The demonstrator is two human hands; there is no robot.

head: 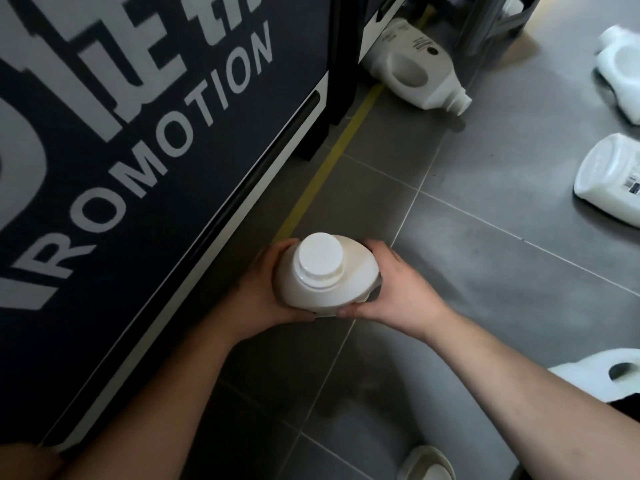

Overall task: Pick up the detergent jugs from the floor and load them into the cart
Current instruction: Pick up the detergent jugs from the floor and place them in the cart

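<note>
- Dark panel (pixel 145 174) with pale lettering: it fills the left of the head view and runs diagonally down to the floor.
- Grey tiled floor (pixel 485 237), crossed by a yellow tape line (pixel 332 161) that runs just beside the panel's foot.
- Both forearms reach forward from the lower edge and converge on one jug, so that we see the two wrists angled inward.
- Held jug (pixel 322 282): white and upright, with its cap (pixel 320 252) facing us. It sits between the hands, close to the panel's lower edge; we cannot tell whether its base touches the floor.
- Left hand (pixel 263 289): curled round the jug's left side, with the thumb tucked under the near edge.
- Right hand (pixel 401 289): fingers wrapped over the far right shoulder and the thumb pressed along the near edge — a firm two-sided grip.
- Uncapped jug (pixel 415 69) lying on its side at the panel's far end.
- Three more jugs on the floor to the right — top (pixel 623 67), middle (pixel 609 174) and lower (pixel 602 374).
</note>
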